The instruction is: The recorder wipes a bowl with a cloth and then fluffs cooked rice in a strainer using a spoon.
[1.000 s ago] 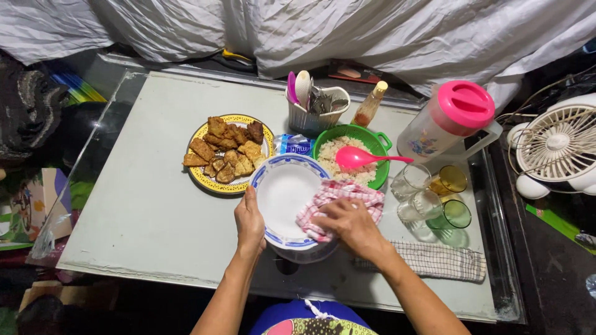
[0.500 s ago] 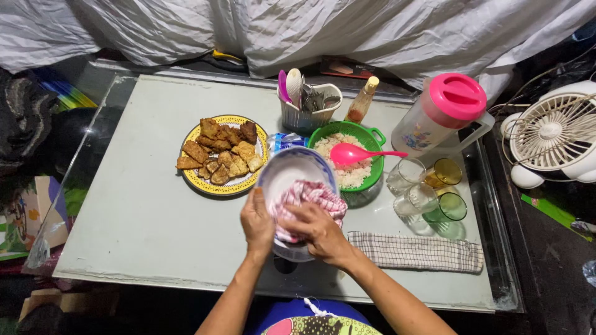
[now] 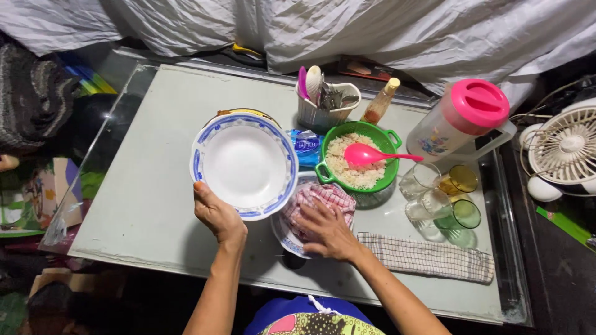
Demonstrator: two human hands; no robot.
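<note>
Head view, looking down on a glass worktop (image 3: 143, 205). The left hand (image 3: 217, 214) reaches forward with the forearm rising from the lower edge of the view; its grip is closed on the near rim of a white plate with a blue border (image 3: 244, 164), thumb on top, holding the plate raised and roughly level above the worktop and over a yellow-rimmed plate (image 3: 239, 112) that shows only as a sliver behind it. The right hand (image 3: 326, 231) lies palm down, fingers spread, pressing a pink checked cloth (image 3: 323, 200) into a second blue-bordered plate (image 3: 287, 239) that rests on the worktop just right of the raised one; this hand is flat on the cloth, not clenched.

Counts: two blue-bordered plates; one green colander of rice (image 3: 357, 162) with one pink spoon (image 3: 369, 155) lying across it; one blue packet (image 3: 306, 146) between raised plate and colander; one white utensil holder (image 3: 326, 105) with several utensils, their number not readable; one small sauce bottle (image 3: 380, 102); one jug with a pink lid (image 3: 462, 124); four drinking glasses (image 3: 444, 195) clustered right of the colander; one checked dish towel (image 3: 425, 257) along the near edge; one white fan (image 3: 568, 149) at the far right, off the worktop.
</note>
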